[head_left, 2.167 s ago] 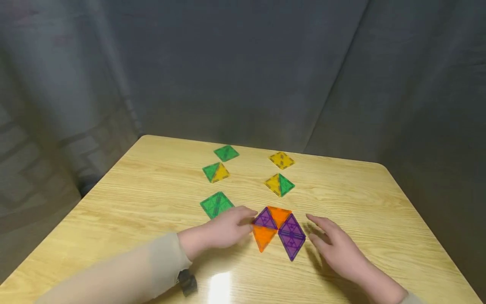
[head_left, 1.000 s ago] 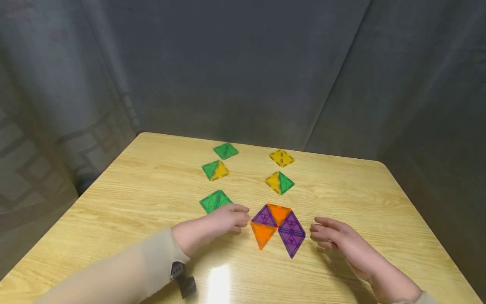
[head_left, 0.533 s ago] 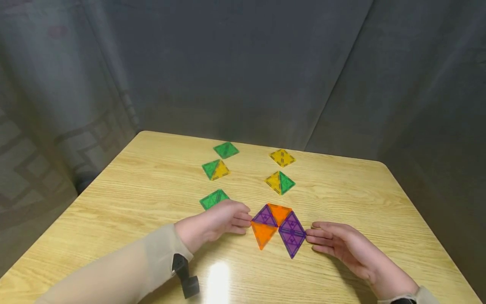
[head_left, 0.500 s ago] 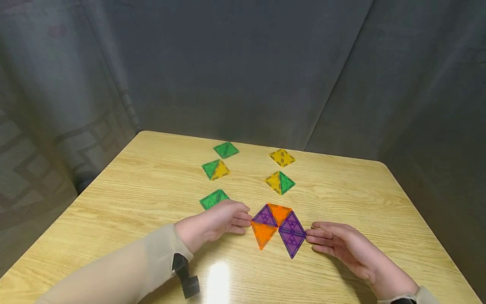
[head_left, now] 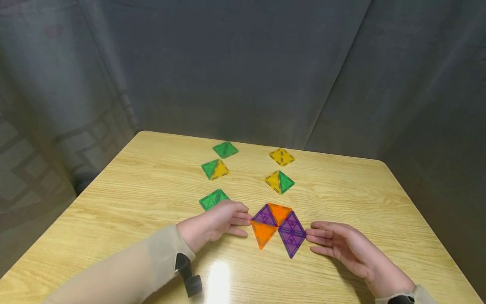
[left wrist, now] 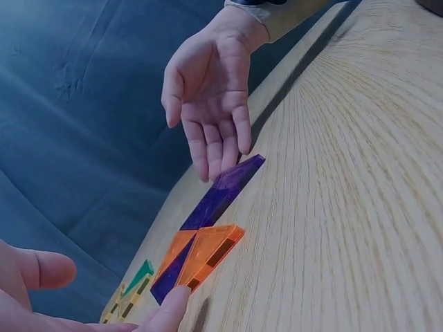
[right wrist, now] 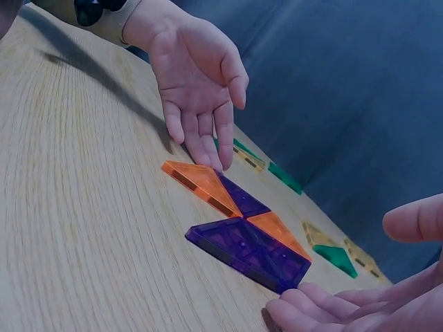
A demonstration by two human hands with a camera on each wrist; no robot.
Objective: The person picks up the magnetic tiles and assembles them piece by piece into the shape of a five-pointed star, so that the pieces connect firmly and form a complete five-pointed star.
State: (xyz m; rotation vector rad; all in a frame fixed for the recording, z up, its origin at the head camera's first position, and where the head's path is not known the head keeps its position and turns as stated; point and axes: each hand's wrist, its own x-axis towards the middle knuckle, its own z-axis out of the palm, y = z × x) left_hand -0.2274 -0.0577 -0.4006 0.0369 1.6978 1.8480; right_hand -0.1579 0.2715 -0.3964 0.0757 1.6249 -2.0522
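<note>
Translucent magnetic tiles, all triangles, lie flat in a fan on the table. It runs from a lower orange triangle (head_left: 263, 234) through a left purple triangle (head_left: 264, 216) and an upper orange triangle (head_left: 280, 212) to a purple pair (head_left: 292, 232) forming a diamond. My left hand (head_left: 222, 219) has its extended fingertips right at the fan's left corner. On the other side, my right hand (head_left: 343, 245) brings straight fingertips to the purple diamond's right corner. Both palms face inward with fingers spread, as the left wrist view shows for the right palm (left wrist: 214, 83).
Beyond the fan lie a green diamond (head_left: 225, 150), a green-yellow one (head_left: 215, 169), a yellow one (head_left: 282, 157) and a yellow-green one (head_left: 279, 182). Another green diamond (head_left: 214, 199) is partly behind my left hand. Dark curtains (head_left: 243, 76) hang past the wooden table's (head_left: 144, 177) edges.
Both hands drew slightly off the fan, turned palms inward, then came back with fingertips at its side corners. Over the last half second they hardly moved; the tiles kept their arrangement.
</note>
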